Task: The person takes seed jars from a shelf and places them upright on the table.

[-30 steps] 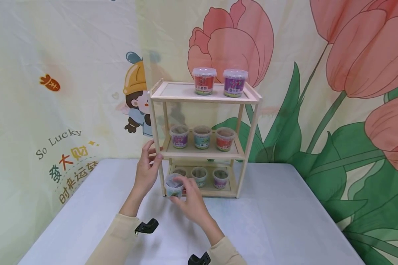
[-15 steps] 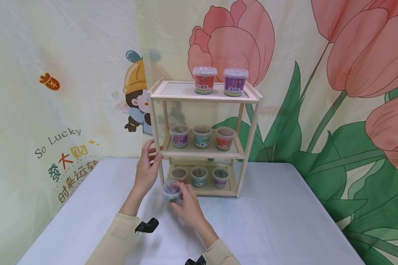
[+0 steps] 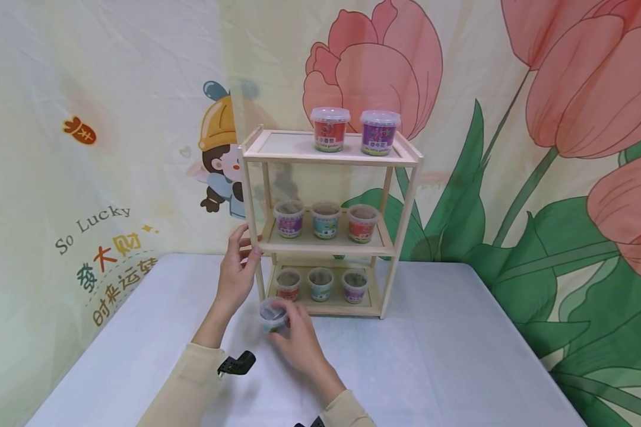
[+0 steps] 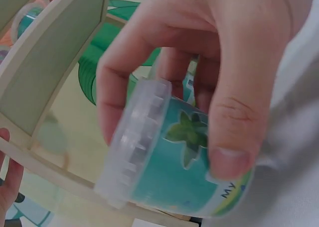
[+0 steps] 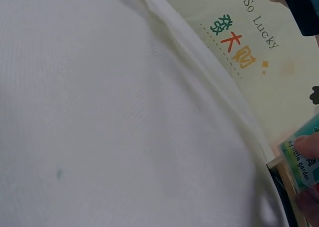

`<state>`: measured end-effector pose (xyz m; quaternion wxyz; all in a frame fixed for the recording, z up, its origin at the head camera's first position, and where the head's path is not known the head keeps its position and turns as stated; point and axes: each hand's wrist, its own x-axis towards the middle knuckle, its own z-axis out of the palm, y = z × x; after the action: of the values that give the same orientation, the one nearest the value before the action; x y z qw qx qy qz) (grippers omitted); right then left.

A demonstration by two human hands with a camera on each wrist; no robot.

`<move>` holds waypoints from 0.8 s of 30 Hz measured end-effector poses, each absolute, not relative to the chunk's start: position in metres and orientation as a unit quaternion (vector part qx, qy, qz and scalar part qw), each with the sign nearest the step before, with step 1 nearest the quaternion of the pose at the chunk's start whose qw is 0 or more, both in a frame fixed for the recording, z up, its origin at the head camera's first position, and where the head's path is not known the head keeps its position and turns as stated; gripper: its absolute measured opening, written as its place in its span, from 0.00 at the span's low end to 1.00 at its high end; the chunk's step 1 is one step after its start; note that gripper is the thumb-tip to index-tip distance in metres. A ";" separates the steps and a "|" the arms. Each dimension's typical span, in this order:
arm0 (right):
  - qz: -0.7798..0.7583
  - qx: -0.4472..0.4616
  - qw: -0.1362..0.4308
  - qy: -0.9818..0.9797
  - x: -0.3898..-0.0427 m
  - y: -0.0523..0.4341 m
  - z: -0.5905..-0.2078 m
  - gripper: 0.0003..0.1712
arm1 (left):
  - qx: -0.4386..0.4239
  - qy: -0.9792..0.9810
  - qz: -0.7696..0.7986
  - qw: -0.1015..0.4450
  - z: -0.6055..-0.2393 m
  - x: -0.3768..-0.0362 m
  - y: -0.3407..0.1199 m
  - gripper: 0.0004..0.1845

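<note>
With the left hand [image 3: 236, 273] raised, gripping the left post of the three-tier wooden rack [image 3: 326, 251] at middle-tier height, between thumb and parted fingers. Just to the right, before the rack's lower left corner, holding a teal-labelled plastic cup [image 4: 162, 170] with lid [image 4: 134, 142] upward and long axis near vertical, roughly parallel to the post. Impossible to tell whether touching the bench [image 3: 432, 356] or just above. Next, with the right hand [image 3: 300, 341] extended forward and leftward, pinching that cup between thumb and curved fingers, parted only to its width.
</note>
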<state>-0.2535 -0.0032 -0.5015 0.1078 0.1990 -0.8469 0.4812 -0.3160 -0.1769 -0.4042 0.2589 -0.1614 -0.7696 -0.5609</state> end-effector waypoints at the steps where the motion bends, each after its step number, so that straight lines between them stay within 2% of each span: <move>1: 0.481 0.198 0.104 -0.848 -0.253 -0.003 -0.502 0.35 | -0.163 -0.769 -0.561 0.260 -0.404 -0.316 -0.177 0.30; 13: 0.483 0.202 0.107 -0.845 -0.249 -0.008 -0.512 0.35 | -0.163 -0.772 -0.555 0.262 -0.404 -0.316 -0.176 0.31; 24: 0.493 0.196 0.087 -0.843 -0.250 -0.010 -0.519 0.35 | -0.158 -0.769 -0.563 0.258 -0.404 -0.317 -0.177 0.31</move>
<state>-0.2505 -0.0101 -0.5190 0.0873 0.1963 -0.8430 0.4931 -0.3165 -0.1767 -0.4045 0.2579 -0.1577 -0.7692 -0.5629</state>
